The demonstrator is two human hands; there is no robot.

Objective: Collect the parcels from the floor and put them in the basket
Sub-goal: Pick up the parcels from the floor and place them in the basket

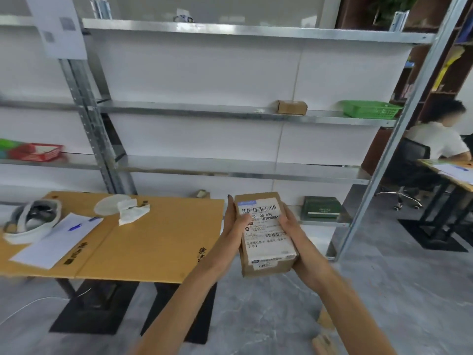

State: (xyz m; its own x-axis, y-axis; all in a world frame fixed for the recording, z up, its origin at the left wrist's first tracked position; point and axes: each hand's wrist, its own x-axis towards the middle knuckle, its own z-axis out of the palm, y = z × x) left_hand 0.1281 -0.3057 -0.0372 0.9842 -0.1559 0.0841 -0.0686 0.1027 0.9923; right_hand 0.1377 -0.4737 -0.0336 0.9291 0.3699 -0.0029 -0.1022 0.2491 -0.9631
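Left grip [236,222]: clamped on the left long side of the parcel [267,242], with the thumb laid over the label's left edge just under the barcode.
Right grip [294,230]: clamped on the parcel's right long side, with the fingers curled against that edge and the palm set by the near corner.
Parcel: a brown carton held between both grips, above the floor. Its top face is turned up and is mostly covered by a white shipping label.
Basket [371,108]: green, seen well above and to the right of the grips, at the right end of a shelf [204,108] of the metal rack.
Small box [291,107]: brown, seen well above the grips on the same shelf, left of the basket and apart from it.
Green box [322,206]: seen just right of the right grip, on the lowest shelf.
Tabletop [158,242]: just left of the left grip and covered with flat cardboard. A headset [33,219], a paper sheet [51,242] with a blue pen [75,227] on it, and crumpled white paper [131,211] are carried on it.
Red basket [38,152]: far left of the grips and higher, on a shelf.
Floor [256,316]: grey, below the grips.
Floor cartons [324,342]: two brown pieces seen below the right grip, beside the right forearm, too blurred for more to be told.
Seated person [440,139]: far right of the grips, at a desk.
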